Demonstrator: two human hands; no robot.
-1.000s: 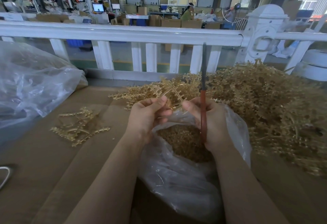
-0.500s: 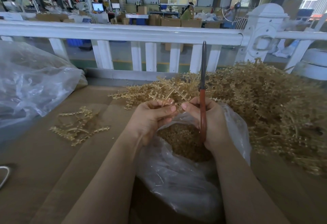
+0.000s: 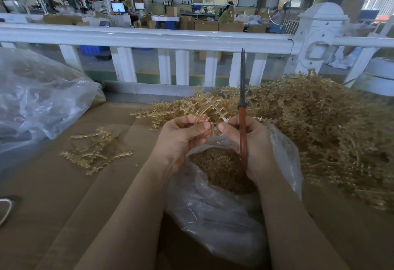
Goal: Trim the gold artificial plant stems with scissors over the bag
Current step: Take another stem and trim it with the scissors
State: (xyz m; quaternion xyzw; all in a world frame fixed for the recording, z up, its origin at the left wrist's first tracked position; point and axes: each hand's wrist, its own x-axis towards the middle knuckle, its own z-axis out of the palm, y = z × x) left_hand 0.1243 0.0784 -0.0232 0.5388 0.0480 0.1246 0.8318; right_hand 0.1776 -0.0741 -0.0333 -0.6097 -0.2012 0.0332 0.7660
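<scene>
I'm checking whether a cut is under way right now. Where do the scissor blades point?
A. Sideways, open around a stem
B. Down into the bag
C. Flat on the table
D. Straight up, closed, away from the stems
D: the scissors stand upright in the right hand, blades together, while the fingertips pinch the gold stem over the bag.

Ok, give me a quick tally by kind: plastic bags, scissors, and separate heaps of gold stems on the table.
Plastic bags: 2, the open bag under the hands and a big bag at left
Scissors: 1
Gold stem heaps: 2, the large pile and small pile
Total: 5
</scene>
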